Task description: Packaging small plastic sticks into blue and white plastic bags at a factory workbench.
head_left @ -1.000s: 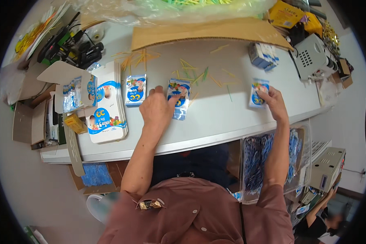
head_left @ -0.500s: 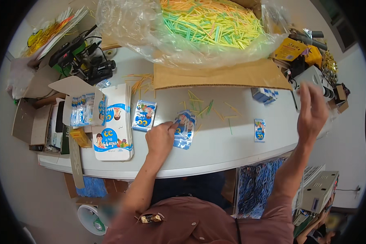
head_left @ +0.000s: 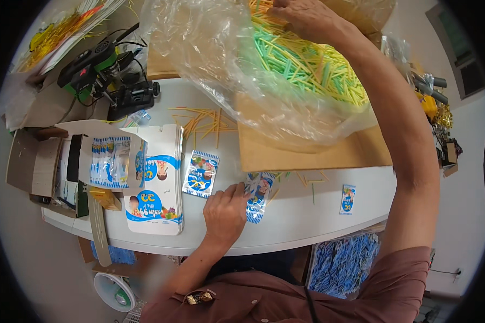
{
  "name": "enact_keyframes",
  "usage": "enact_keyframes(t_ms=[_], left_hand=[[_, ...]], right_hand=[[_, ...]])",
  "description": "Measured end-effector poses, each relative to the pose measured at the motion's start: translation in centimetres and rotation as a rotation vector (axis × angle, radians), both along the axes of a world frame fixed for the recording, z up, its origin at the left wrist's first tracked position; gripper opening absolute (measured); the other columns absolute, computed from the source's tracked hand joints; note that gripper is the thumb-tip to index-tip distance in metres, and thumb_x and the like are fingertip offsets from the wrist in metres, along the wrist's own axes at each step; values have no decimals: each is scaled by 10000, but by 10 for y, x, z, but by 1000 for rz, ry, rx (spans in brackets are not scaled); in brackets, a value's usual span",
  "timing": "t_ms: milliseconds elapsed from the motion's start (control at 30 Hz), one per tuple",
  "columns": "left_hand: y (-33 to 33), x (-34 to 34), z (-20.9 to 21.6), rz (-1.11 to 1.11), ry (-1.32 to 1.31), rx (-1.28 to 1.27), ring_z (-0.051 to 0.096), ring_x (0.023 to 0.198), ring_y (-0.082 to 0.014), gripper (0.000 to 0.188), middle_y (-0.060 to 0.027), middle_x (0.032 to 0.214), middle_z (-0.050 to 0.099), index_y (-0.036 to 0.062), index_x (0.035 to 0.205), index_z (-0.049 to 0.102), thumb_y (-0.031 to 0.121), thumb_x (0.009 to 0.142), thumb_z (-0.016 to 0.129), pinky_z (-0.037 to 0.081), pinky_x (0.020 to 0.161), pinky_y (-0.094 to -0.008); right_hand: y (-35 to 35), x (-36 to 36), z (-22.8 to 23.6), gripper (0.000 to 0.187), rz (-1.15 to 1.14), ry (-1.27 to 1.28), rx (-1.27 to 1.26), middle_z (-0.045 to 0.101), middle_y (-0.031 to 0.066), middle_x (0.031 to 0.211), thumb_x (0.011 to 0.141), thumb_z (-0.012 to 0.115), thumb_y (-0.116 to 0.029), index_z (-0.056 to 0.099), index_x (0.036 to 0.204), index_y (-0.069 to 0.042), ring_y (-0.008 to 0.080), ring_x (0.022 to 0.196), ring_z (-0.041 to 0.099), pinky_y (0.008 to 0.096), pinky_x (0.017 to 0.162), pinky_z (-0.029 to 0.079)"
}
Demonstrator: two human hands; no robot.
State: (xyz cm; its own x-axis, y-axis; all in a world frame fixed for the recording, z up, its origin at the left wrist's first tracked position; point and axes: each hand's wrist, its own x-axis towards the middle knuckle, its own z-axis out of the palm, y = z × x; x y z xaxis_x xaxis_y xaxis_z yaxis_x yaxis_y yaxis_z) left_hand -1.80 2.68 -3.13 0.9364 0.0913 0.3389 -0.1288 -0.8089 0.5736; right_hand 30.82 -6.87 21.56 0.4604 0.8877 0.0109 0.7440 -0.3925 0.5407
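Observation:
My left hand (head_left: 226, 214) rests on the white table, its fingers closed at the left edge of several overlapping blue-and-white sachets (head_left: 260, 200). My right hand (head_left: 307, 19) reaches over a cardboard box (head_left: 312, 153) at the far side. Its fingers are bent together down among thin yellow, green and orange plastic sticks (head_left: 307, 64); whether they grip any is hard to make out at the picture's edge. Clear plastic film (head_left: 199, 59) lines that box and spills over its rim. Left of my left hand lies another sachet (head_left: 201, 173).
A small carton of upright sachets (head_left: 109, 161) stands left, beside a stack of flat printed cartons (head_left: 153, 210). Loose sticks (head_left: 205, 125) lie near the big box. A single sachet (head_left: 347, 199) lies right. A black stand device (head_left: 105, 81) is at the back left.
My right hand has gone from above the table's right side into the box of sticks. The box's front flap reaches nearer me, covering some loose sticks. My left hand stays at the sachets.

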Motion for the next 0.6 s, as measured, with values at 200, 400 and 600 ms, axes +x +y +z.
enact_keyframes(t_ms=[200,400,600], left_hand=[[8,8,4,-109,6,-132,611,739,-278,181,-111,940,697,18,981,674,121,832,671,479,734,-396],[19,10,-6,-149,-26,-250,638,769,-291,185,-143,919,696,-11,948,671,46,772,680,488,729,-410],[15,9,-15,-187,-46,-408,638,765,-320,137,-150,863,685,-8,876,650,25,743,658,489,726,-426]], right_hand=[[-35,42,7,358,481,158,157,600,184,1245,874,570,-108,589,1219,-12,342,1222,526,461,1037,405],[-31,25,37,334,-104,152,122,605,230,1173,919,560,-140,566,1210,24,383,1088,578,434,945,462],[-28,7,33,407,-396,307,111,604,243,1194,914,574,-270,575,1223,-4,376,1077,583,434,923,461]])
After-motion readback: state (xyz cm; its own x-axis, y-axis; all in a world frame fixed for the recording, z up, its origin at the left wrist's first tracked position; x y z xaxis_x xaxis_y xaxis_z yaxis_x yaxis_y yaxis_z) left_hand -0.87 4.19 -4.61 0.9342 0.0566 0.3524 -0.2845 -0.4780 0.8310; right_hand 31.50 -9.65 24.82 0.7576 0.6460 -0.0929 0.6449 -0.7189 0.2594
